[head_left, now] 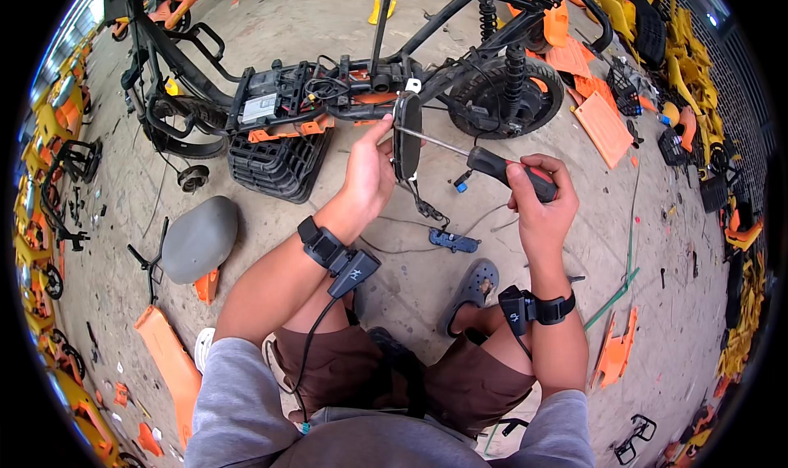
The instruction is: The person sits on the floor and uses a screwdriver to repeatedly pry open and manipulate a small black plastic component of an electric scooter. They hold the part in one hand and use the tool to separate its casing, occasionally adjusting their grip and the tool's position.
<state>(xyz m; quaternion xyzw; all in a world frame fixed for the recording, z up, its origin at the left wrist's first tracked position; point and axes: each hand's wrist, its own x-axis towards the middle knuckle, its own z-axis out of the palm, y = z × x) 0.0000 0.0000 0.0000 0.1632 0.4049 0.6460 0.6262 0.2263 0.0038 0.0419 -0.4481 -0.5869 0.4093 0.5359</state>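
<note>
My left hand [371,168] grips a dark, flat housing [409,135] held upright on edge, with white tabs at its ends and a cable hanging below. My right hand [542,201] has its fingers wrapped round the red-and-black handle of a screwdriver [513,172]. Its metal shaft runs left to the housing; the tip's exact contact is unclear. Behind both hands stands a stripped black scooter frame [431,82] with exposed wiring.
A grey seat [199,238] lies at left, near a long orange panel [172,361]. A black crate [275,164] is under the frame. Orange panels [599,127] lie at right on the concrete floor [624,238]. Piles of yellow bodywork [689,66] line both edges.
</note>
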